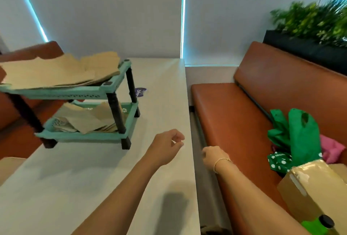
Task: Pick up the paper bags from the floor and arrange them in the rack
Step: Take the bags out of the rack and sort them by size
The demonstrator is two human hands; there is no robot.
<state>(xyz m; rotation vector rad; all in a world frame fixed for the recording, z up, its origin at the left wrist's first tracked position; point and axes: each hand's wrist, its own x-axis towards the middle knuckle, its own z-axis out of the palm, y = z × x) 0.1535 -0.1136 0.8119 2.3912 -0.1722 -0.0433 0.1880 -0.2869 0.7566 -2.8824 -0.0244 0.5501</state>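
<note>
- Head view: I look down at a pale table point(159, 88) that runs away from me toward a grey wall, with a brown bench seat point(231, 114) along its right edge.
- A teal two-shelf rack point(112, 92) with dark legs stands on the table's far left part, its nearest foot well in from the right edge.
- Flat brown paper bags point(56, 71) lie stacked on the rack's top shelf, spilling a little past its left side.
- More paper bags on the lower shelf point(84, 120) lie loosely overlapped.
- A small purple wrapper point(140, 91) sits on the table just behind the rack's right legs.
- My left hand point(167, 144) hangs over the table near its right edge, fingers loosely curled and holding nothing.
- My right hand point(214, 157), with a thin bracelet at the wrist, is past the table's right edge, over the gap beside the bench; its fingers curl downward, and I cannot tell whether they grip anything.
- On the bench's near right end lie green bags point(298, 137), a pink cloth point(332, 150) and a cardboard box point(315, 188).
- Green plants point(309, 19) stand in a dark planter behind the bench back.
</note>
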